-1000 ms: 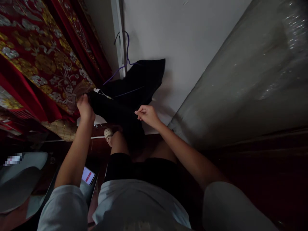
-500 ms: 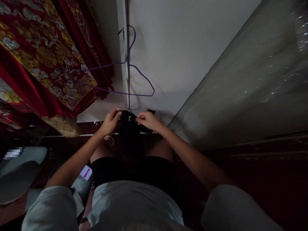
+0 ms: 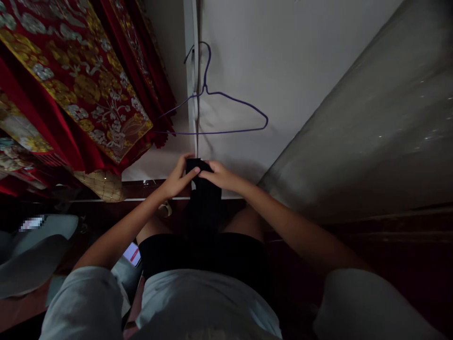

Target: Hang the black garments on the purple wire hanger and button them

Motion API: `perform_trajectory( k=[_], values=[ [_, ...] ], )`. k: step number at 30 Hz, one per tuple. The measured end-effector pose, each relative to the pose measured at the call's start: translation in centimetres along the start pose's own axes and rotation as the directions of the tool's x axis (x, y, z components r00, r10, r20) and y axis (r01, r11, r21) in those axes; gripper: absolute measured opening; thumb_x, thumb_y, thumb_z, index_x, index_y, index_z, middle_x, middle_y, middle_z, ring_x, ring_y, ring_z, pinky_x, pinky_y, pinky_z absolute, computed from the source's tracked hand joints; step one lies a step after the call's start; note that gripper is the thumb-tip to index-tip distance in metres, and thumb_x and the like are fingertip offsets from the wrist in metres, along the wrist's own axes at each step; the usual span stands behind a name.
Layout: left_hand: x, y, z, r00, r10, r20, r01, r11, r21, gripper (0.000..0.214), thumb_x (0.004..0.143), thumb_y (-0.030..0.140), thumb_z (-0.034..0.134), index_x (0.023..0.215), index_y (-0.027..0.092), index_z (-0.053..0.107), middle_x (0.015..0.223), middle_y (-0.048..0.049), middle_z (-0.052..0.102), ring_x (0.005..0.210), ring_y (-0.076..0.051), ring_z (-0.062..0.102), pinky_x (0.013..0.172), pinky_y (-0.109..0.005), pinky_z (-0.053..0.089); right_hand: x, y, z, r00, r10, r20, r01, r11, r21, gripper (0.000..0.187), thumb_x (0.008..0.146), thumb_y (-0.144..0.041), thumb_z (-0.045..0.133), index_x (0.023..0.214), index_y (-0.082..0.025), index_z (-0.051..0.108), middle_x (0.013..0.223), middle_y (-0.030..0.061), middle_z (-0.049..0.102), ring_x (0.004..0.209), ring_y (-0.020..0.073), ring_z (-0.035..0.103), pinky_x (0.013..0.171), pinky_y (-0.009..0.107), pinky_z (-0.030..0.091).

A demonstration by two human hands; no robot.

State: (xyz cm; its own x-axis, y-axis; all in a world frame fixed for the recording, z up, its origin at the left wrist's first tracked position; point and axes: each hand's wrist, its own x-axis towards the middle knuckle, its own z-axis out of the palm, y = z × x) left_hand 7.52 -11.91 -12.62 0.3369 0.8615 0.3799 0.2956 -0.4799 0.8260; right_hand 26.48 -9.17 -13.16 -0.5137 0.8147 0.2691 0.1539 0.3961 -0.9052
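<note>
Between my two hands hangs a black cloth garment (image 3: 205, 198), its exact kind lost in the dark. My left hand (image 3: 180, 178) is closed on the garment's upper left side, thumb across the front. From the other side my right hand (image 3: 219, 175) grips the upper right edge, thumb pointing inward close to the left thumb. A small pale spot shows on the cloth below my left thumb. Above the hands, a purple wire hanger (image 3: 233, 131) hangs with no garment on it, its left end against red cloth.
Red embroidered cloth (image 3: 88, 89) hangs at the left. A white pole (image 3: 196, 108) stands before the pale wall (image 3: 283, 56). Plastic sheeting (image 3: 371, 127) slants along the right. A lit phone (image 3: 132, 254) and a grey-blue chair (image 3: 38, 250) are at lower left.
My hands have come closer together on the garment, which is now bunched between them. The hanger has turned to show more of its width. The view has shifted slightly.
</note>
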Motion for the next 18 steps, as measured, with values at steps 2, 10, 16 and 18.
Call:
perform_trajectory(
  k=[2, 10, 16, 18],
  values=[
    [-1.0, -0.8, -0.8, 0.956, -0.154, 0.251, 0.161, 0.987, -0.007, 0.039, 0.1, 0.052, 0.052, 0.111, 0.018, 0.068, 0.113, -0.0118, 0.073, 0.106, -0.025, 0.071, 0.095, -0.039, 0.056, 0.9, -1.2, -1.7, 0.99, -0.141, -0.003, 0.14, 0.984, -0.11, 0.022, 0.078, -0.015, 0.057, 0.092, -0.018, 0.074, 0.091, 0.0032, 0.075, 0.088, 0.0217, 0.07, 0.084, 0.034, 0.055],
    [-3.9, -2.1, -5.5, 0.869, -0.302, 0.392, 0.142, 0.911, 0.387, 0.03, 0.093, 0.045, 0.063, 0.1, 0.018, 0.072, 0.101, -0.0083, 0.077, 0.092, -0.025, 0.07, 0.082, -0.032, 0.052, 7.2, 1.8, -4.3, 0.934, -0.09, -0.346, 0.035, 0.986, -0.162, 0.018, 0.087, -0.021, 0.06, 0.1, -0.02, 0.072, 0.101, 0.0085, 0.077, 0.104, 0.0239, 0.07, 0.098, 0.04, 0.055],
    [-4.4, -2.5, -9.0, 0.871, -0.417, 0.26, 0.233, 0.817, 0.528, 0.023, 0.094, 0.035, 0.056, 0.079, 0.019, 0.065, 0.075, -0.0035, 0.068, 0.067, -0.019, 0.059, 0.069, -0.03, 0.042, 5.7, 5.1, -7.2, 0.816, 0.079, -0.573, -0.254, 0.939, -0.231, 0.014, 0.083, -0.031, 0.066, 0.076, -0.019, 0.064, 0.079, 0.0105, 0.073, 0.083, 0.0281, 0.07, 0.075, 0.037, 0.055],
    [-3.9, -2.0, -9.7, 0.923, -0.345, 0.172, 0.2, 0.81, 0.552, 0.028, 0.096, 0.038, 0.054, 0.075, 0.02, 0.061, 0.07, -0.0019, 0.061, 0.064, -0.018, 0.054, 0.069, -0.031, 0.039, 4.3, 5.3, -9.2, 0.773, -0.001, -0.635, -0.241, 0.924, -0.296, 0.016, 0.078, -0.03, 0.07, 0.07, -0.019, 0.061, 0.072, 0.0097, 0.069, 0.078, 0.027, 0.068, 0.072, 0.037, 0.054]
  ],
)
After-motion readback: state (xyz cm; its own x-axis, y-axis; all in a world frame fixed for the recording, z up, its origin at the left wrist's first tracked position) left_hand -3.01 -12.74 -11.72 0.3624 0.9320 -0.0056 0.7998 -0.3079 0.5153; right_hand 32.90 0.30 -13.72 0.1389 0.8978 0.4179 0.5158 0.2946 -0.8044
